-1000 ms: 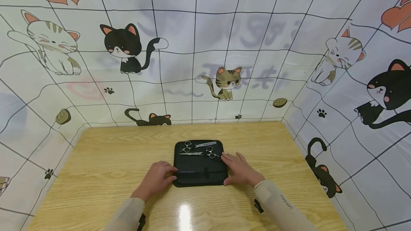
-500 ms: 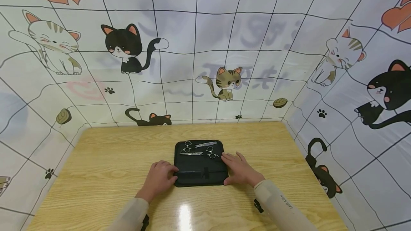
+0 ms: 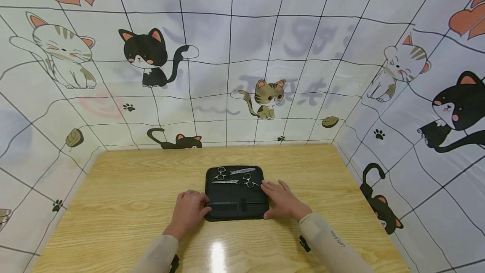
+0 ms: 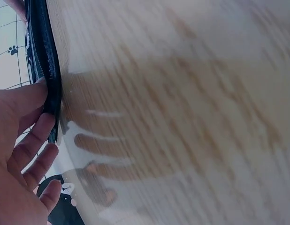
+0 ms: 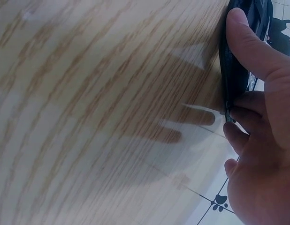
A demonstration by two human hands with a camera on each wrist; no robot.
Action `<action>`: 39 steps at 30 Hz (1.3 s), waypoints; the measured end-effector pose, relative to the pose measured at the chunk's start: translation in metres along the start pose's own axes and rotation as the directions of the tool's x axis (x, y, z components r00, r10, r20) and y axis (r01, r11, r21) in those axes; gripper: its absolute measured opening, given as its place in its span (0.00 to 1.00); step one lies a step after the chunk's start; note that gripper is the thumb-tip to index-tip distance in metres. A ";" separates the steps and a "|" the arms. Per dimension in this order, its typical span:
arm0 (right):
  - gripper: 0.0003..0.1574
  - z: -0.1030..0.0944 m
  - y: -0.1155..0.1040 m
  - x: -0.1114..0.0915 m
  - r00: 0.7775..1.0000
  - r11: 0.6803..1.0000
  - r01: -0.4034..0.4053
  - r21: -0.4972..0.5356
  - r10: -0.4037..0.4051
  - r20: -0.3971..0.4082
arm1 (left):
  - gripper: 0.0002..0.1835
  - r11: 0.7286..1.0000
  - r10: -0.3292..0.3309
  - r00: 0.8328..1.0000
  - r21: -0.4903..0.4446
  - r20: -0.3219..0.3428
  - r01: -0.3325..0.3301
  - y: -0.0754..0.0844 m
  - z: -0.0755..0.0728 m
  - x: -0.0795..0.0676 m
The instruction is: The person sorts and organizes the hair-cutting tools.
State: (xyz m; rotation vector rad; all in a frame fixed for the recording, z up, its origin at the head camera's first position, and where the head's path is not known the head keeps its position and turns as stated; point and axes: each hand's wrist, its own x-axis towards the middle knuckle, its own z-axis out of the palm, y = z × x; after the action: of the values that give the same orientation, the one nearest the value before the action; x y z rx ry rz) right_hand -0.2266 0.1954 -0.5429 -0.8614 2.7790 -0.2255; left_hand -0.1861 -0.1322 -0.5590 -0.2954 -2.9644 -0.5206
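In the head view a flat black scissors case lies at the middle of the wooden table. Two pairs of silver hairdressing scissors sit in its far half, one with its handles to the left, the other with its handles to the right. A strap crosses the case's near flap. My left hand pinches the left edge between thumb and fingertips. At the right edge, my right hand rests with fairly straight fingers along the side, its thumb by the near corner. The right wrist view shows that thumb against the dark edge.
The light wooden table reflects the hands in both wrist views. White cloth walls printed with cats and grid lines enclose it at the back and sides. A bright glare lies on the tabletop in front of the case.
My left forearm and wrist have shifted slightly right, and the left fingertips have drawn back a little at the case's edge. The case, scissors and right hand stay in place.
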 end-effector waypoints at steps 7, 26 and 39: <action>0.62 0.001 0.001 0.001 1.000 1.000 -0.008 -0.009 0.008 -0.002 | 0.07 1.000 0.010 1.000 -0.011 0.000 -0.010 0.005 -0.002 -0.001; 0.62 0.001 0.000 0.001 1.000 1.000 -0.017 0.003 0.017 -0.003 | 0.05 0.999 0.028 0.999 -0.035 -0.027 -0.029 0.003 0.005 0.001; 0.62 -0.001 0.002 -0.001 1.000 0.999 -0.014 0.033 0.014 -0.011 | 0.03 0.997 0.028 1.000 -0.072 -0.013 -0.029 0.000 0.000 -0.001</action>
State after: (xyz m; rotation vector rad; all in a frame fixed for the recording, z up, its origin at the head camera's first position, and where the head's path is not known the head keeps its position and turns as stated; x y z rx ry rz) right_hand -0.2273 0.1982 -0.5418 -0.8348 2.7831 -0.2741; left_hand -0.1854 -0.1320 -0.5594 -0.3403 -2.9296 -0.6250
